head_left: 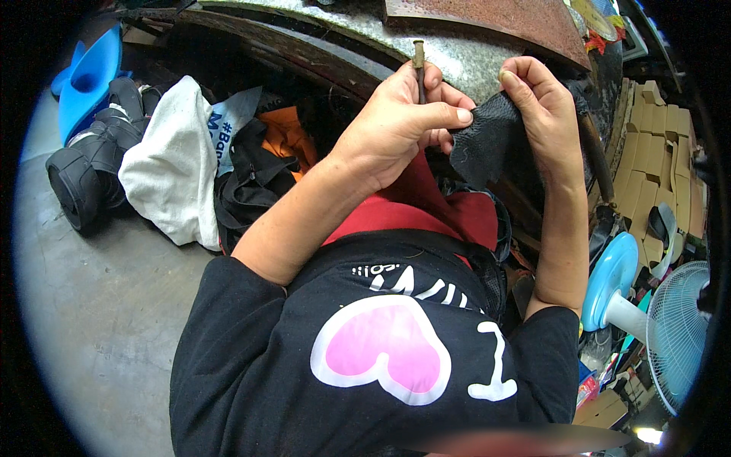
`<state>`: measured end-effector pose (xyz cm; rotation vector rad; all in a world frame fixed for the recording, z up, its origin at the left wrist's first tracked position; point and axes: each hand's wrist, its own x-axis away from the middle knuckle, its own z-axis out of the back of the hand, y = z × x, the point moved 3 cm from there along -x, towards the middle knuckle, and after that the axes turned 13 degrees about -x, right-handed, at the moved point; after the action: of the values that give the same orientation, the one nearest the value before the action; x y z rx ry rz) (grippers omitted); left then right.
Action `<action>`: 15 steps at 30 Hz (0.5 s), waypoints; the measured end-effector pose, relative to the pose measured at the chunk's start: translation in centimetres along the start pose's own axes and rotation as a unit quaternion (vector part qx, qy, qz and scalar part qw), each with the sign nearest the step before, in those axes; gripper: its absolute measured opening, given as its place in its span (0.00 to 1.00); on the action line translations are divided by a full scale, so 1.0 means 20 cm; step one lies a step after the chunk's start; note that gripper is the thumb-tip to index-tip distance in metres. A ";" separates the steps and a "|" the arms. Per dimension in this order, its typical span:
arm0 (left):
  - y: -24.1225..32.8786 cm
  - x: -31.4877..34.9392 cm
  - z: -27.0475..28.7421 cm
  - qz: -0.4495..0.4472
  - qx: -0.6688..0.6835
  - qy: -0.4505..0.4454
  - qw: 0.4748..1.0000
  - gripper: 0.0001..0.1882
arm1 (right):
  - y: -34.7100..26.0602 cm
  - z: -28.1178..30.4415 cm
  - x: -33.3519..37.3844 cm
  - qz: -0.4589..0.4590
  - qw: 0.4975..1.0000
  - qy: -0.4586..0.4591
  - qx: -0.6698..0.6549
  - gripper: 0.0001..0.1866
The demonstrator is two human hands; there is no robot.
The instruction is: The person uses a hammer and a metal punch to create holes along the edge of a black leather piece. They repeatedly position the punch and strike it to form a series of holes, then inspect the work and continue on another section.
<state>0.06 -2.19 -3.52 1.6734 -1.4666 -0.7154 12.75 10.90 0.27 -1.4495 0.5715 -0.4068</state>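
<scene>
A piece of black textured material [489, 141], with a mesh-like surface, is stretched between my two hands above my lap. My left hand [411, 114] is closed, pinching its left edge between thumb and fingers. The same hand also keeps hold of a slim dark rod-shaped tool [419, 57], upright, with a flared brownish end sticking up past the index finger. With thumb and fingertips together, my right hand [542, 103] grips the upper right corner of the material. The rod's lower end is hidden behind my left hand.
Just beyond my hands is a worn grey work surface [335, 30] with a rusty brown sheet [487, 27] on it. A light cloth [171, 164] and black shoes [84, 175] lie at left. A blue fan [678, 335] and cardboard boxes [651, 152] stand at right.
</scene>
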 end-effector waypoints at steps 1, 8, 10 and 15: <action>0.00 0.00 0.00 0.001 0.003 -0.002 1.000 0.19 | 0.00 0.00 0.00 0.004 1.000 0.003 0.011 0.08; 0.02 0.01 -0.01 0.007 0.004 0.012 1.000 0.19 | 0.00 0.01 0.00 0.037 0.998 0.026 0.040 0.07; 0.02 0.01 -0.02 -0.004 0.005 0.028 1.000 0.20 | -0.03 0.02 0.00 0.077 0.993 0.061 0.065 0.06; 0.04 0.01 -0.02 -0.029 -0.025 0.059 0.997 0.21 | -0.13 0.00 0.02 0.188 0.975 0.063 0.098 0.05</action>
<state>-0.08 -2.31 -2.67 1.6972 -1.3116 -0.6670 13.27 10.43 2.86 -1.1021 0.8663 -0.2466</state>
